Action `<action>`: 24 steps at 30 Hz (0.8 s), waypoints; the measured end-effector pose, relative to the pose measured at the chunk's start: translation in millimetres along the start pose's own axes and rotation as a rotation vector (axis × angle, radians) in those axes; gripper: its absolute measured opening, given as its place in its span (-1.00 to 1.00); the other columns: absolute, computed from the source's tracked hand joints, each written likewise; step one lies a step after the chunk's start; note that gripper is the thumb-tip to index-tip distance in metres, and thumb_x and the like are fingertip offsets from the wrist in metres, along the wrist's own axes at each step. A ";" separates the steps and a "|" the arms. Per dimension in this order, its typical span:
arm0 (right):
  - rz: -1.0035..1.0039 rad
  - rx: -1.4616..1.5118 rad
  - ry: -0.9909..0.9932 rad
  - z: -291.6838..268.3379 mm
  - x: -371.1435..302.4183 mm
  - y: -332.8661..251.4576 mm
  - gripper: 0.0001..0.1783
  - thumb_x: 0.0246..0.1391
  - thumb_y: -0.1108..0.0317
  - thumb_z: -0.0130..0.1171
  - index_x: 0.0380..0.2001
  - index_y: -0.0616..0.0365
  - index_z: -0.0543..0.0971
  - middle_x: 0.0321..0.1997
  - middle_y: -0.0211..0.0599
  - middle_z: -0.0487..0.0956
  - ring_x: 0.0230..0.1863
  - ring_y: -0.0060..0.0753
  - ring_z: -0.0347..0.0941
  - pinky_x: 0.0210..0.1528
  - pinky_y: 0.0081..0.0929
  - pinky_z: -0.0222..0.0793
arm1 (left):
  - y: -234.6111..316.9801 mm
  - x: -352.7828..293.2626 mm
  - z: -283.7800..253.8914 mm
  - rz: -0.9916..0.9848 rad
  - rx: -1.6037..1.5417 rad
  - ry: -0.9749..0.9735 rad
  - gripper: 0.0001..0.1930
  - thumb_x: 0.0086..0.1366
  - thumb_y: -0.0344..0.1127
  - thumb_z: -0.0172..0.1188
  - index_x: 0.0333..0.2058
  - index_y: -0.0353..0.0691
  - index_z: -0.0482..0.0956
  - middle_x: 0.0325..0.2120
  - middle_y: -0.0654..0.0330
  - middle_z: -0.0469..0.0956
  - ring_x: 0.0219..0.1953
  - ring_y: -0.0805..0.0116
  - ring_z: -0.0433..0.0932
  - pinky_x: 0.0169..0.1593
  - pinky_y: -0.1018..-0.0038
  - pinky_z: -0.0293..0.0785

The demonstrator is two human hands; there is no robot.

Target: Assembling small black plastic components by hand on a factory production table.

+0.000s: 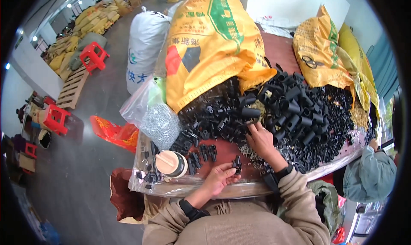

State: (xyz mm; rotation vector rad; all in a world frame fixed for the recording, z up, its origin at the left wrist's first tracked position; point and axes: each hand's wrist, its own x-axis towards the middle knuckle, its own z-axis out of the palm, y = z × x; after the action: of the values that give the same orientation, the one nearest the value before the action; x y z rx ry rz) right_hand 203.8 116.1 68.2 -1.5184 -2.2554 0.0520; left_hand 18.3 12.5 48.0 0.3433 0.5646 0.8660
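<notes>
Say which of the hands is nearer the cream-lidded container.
Left. The left hand is just right of the container, holding a small black part; the right hand is farther right, by the black tubes.

My left hand point(218, 177) pinches between thumb and fingers; my right hand point(260, 141) stretches farther forward, its fingers bent.

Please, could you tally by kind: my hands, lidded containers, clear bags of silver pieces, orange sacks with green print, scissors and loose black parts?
Left hand and right hand, bare: 2
Round dark container with cream lid: 1
Clear plastic bag of silver pieces: 1
Orange sacks with green print: 2
Black-handled scissors: 1
Loose black plastic parts: piled, too many to count
Total counted: 7
</notes>
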 end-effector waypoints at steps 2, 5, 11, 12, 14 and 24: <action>-0.035 -0.084 0.041 6.3 -2.0 2.6 -0.71 -0.21 0.31 0.12 -0.35 0.13 0.37 -0.39 -0.14 0.36 -0.47 -0.10 0.39 -0.51 -0.26 0.31 | -1.6 -4.2 1.1 -0.032 -0.004 -0.033 -0.75 0.16 -0.42 0.02 -0.17 -0.33 0.40 -0.29 0.13 0.49 -0.31 0.38 0.50 -0.28 0.58 0.48; -0.061 -0.067 0.062 4.4 -3.3 0.2 -0.69 -0.22 0.32 0.12 -0.32 0.13 0.37 -0.40 -0.15 0.36 -0.48 -0.10 0.39 -0.52 -0.28 0.30 | -0.9 -11.3 3.0 -0.002 0.005 -0.034 -0.75 0.17 -0.42 0.02 -0.16 -0.33 0.40 -0.28 0.13 0.48 -0.31 0.38 0.50 -0.28 0.58 0.48; -0.086 0.297 0.075 -20.0 -29.0 -5.9 -0.69 -0.08 0.39 0.04 -0.20 0.15 0.33 -0.50 -0.29 0.36 -0.55 -0.30 0.36 -0.55 -0.49 0.28 | -4.4 -26.9 8.9 0.033 -0.009 -0.027 -0.76 0.17 -0.41 0.01 -0.16 -0.32 0.39 -0.28 0.12 0.48 -0.30 0.36 0.50 -0.28 0.57 0.48; -0.081 0.299 0.067 -21.1 -36.1 -9.3 -0.69 -0.08 0.39 0.04 -0.20 0.15 0.33 -0.50 -0.29 0.36 -0.55 -0.30 0.36 -0.55 -0.49 0.28 | -4.3 -26.0 8.0 0.040 -0.017 -0.027 -0.76 0.18 -0.41 0.00 -0.16 -0.32 0.39 -0.28 0.12 0.48 -0.29 0.36 0.50 -0.28 0.57 0.48; 0.153 0.702 -0.142 -26.8 -56.9 -17.6 -0.78 0.00 0.40 -0.04 -0.24 0.18 0.33 -0.47 -0.29 0.38 -0.51 -0.41 0.37 -0.48 -0.50 0.30 | -8.3 -26.2 7.5 0.049 -0.034 -0.028 -0.76 0.18 -0.41 -0.01 -0.16 -0.32 0.40 -0.28 0.11 0.48 -0.28 0.34 0.50 -0.27 0.57 0.48; 0.347 1.261 -0.571 -9.9 -80.0 -37.7 -0.80 0.14 0.44 -0.26 -0.18 0.25 0.28 -0.44 -0.41 0.40 -0.47 -0.64 0.34 -0.44 -0.66 0.30 | -11.2 6.0 -12.7 0.104 -0.089 -0.068 -0.75 0.19 -0.40 -0.02 -0.16 -0.33 0.38 -0.27 0.10 0.48 -0.19 0.34 0.47 -0.08 0.50 0.40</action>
State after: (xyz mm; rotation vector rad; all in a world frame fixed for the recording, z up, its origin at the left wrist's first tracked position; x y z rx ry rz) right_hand 199.6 27.5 61.4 -1.1270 -1.5455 1.7880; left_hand 20.8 11.2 30.3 0.3224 0.4464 0.9732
